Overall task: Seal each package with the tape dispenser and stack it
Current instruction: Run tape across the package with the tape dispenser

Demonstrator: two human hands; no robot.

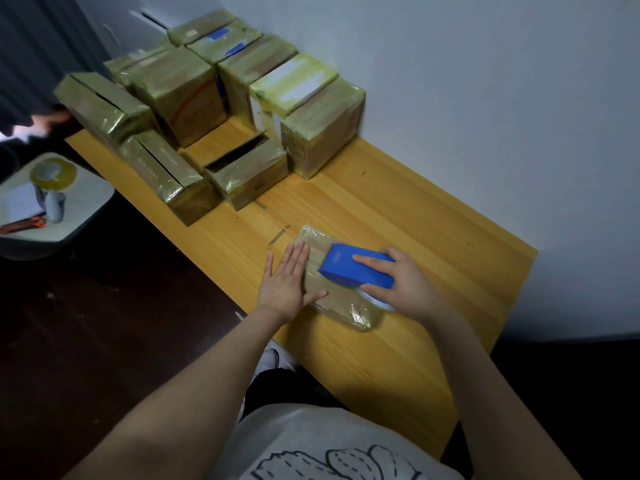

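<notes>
Midway: package (334,300) flat on counter (415,220), near front edge. Left grip (289,278) open-palmed, pressing package down. Right grip (398,282) curled round blue tape dispenser (349,268) atop package; sealing apparently under way. Rear pile (187,91) mostly wrapped (some flaps look open). This package not yet stacked.

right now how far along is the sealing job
Done: taped packages stacked by the wall. In hand: the left hand presses a flat package while the right hand holds the tape dispenser on it. Left: finish and stack it; one box there looks open.
</notes>
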